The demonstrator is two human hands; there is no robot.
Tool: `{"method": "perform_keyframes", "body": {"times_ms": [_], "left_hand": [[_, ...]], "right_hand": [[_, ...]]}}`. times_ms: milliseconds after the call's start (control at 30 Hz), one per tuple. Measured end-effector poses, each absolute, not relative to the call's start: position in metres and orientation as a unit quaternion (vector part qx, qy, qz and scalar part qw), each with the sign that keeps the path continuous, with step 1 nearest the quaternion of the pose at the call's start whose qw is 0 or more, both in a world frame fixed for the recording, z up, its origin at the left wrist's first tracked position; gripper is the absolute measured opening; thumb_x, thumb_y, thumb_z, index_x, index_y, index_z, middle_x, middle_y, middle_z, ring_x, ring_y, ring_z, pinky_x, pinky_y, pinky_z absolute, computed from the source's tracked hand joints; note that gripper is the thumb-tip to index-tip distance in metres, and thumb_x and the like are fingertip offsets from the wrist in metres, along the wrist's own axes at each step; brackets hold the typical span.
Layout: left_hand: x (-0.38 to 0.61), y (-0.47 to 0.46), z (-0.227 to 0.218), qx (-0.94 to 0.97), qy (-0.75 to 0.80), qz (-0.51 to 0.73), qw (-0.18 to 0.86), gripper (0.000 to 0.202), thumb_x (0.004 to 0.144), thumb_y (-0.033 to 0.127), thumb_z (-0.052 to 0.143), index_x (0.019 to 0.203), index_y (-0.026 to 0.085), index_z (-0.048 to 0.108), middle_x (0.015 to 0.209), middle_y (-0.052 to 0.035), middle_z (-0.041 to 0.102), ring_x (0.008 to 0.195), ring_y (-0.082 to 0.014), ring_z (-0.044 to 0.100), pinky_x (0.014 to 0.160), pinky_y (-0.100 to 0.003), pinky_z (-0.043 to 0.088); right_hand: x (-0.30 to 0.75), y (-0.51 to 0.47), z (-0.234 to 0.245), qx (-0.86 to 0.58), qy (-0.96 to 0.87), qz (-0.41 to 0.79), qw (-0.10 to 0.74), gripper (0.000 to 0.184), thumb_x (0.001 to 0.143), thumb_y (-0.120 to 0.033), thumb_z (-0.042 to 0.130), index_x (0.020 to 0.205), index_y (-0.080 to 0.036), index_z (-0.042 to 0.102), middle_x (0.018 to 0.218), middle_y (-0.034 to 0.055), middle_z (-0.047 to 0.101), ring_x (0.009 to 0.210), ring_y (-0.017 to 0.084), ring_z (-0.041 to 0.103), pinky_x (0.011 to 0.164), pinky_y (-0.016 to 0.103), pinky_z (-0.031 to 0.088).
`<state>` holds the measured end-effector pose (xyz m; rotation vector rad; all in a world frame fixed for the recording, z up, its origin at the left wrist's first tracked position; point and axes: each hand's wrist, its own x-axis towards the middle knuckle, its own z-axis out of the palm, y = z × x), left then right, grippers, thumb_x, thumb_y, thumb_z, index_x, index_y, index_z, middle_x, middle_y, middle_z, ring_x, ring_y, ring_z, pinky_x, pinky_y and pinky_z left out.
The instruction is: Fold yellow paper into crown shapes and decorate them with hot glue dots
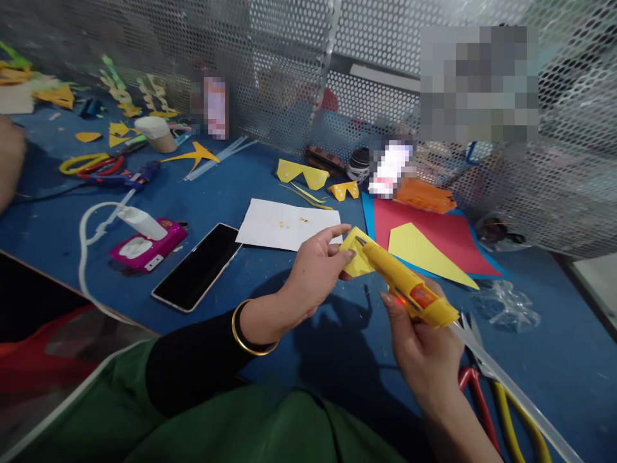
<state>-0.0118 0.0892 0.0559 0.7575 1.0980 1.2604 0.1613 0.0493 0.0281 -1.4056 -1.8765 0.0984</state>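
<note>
Apparently for steadiness, the left hand (315, 273) pinches a small yellow paper piece (355, 263) between thumb and fingers; from its four o'clock, the right hand (427, 344), fingers curled round a yellow plastic glue gun (400, 273), seemingly aims it there.

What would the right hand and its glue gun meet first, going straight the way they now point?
Most likely the yellow paper in the left hand; the glue gun points at it, but whether they already touch is unclear.
</note>
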Motion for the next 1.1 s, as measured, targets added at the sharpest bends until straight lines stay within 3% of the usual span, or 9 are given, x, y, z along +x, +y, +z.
{"method": "perform_keyframes", "body": {"times_ms": [567, 1100], "left_hand": [[-0.0122, 0.0894, 0.0565, 0.327, 0.477, 0.544, 0.608, 0.049, 0.087, 0.005, 0.062, 0.136, 0.012, 0.06, 0.073, -0.0009, 0.069, 0.06, -0.0093, 0.06, 0.052, -0.018, 0.05], [-0.0122, 0.0892, 0.0564, 0.337, 0.48, 0.547, 0.598, 0.047, 0.089, 0.006, 0.062, 0.135, 0.011, 0.061, 0.073, -0.0004, 0.068, 0.057, -0.0079, 0.057, 0.053, -0.017, 0.05]], "right_hand": [[0.1607, 0.0483, 0.029, -0.535, -0.746, 0.028, 0.396, 0.032, 0.095, -0.037, 0.058, 0.123, -0.023, 0.062, 0.114, 0.0098, 0.068, 0.093, 0.023, 0.067, 0.071, 0.033, 0.051], [0.1594, 0.0482, 0.0288, -0.543, -0.739, 0.012, 0.397, 0.036, 0.094, -0.042, 0.058, 0.123, -0.021, 0.061, 0.109, 0.01, 0.069, 0.09, 0.023, 0.068, 0.069, 0.032, 0.051]]}}
